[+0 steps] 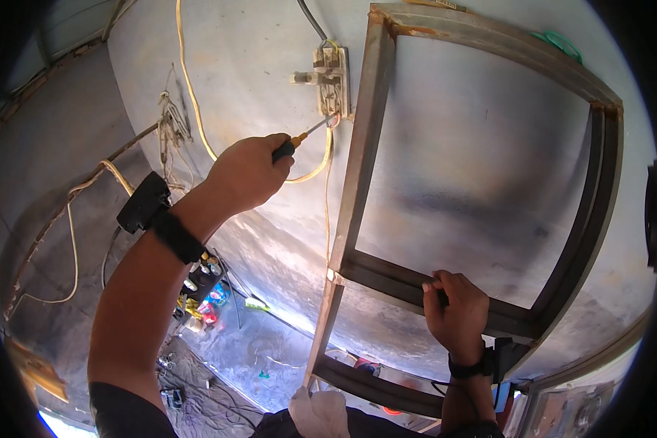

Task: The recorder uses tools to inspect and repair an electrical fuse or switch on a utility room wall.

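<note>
My left hand (247,172) is raised to the wall, its fingers wrapped round a screwdriver (298,141) with a black and yellow handle. The screwdriver's thin shaft points up and right, its tip at the lower end of a knife switch (333,82) fixed to the wall. A dark cable (312,18) enters the switch from above, and a cream cable (320,169) comes out below. Lower right, my right hand (458,310) is closed in front of the crossbar of a brown metal frame (363,146). Something dark shows between its fingers, too small to name.
A bundle of loose wires (174,120) hangs at the left, near a rusty bar (47,226) with cable draped along it. Coiled green cord (562,45) lies on the frame's top. Below left, bottles and packets (206,310) stand near cables (204,387) strewn on the floor.
</note>
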Demonstrator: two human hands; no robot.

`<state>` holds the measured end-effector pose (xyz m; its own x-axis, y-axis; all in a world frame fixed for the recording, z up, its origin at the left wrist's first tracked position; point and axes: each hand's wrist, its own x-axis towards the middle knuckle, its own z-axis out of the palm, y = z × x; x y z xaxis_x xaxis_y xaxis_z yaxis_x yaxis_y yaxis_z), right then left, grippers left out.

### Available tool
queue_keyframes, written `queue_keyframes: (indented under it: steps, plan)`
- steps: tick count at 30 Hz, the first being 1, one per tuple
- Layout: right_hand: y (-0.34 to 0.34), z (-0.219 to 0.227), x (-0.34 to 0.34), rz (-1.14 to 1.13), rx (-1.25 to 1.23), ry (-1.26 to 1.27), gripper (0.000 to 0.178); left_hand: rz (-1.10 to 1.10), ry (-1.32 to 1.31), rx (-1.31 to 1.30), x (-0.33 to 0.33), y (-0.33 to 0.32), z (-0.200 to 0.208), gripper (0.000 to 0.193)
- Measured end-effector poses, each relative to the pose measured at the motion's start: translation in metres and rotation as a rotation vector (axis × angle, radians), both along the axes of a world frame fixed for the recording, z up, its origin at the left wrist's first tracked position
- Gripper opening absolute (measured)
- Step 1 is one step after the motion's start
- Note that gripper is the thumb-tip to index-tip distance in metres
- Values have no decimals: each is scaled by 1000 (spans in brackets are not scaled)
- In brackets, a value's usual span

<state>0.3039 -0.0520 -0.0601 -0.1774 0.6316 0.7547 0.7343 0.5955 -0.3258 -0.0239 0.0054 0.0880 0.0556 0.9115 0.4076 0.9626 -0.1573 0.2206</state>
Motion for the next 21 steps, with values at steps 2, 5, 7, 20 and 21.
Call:
queue_keyframes:
  steps: [2, 5, 7, 20, 21]
  plan:
    - [0, 0, 0, 7, -4, 0, 13, 12, 57, 45, 2, -3, 2, 28]
    - [0, 0, 1, 3, -9, -3, 13, 54, 156, -9, 6, -4, 6, 26]
    - [0, -1, 1, 6, -4, 4, 13, 59, 273, 34, 5, -5, 5, 33]
    - [3, -8, 3, 40, 62, -8, 17, 41, -24, 96, -14, -22, -33, 44]
    - [0, -5, 5, 39, 46, -23, 18, 22, -30, 97, -12, -28, -43, 44]
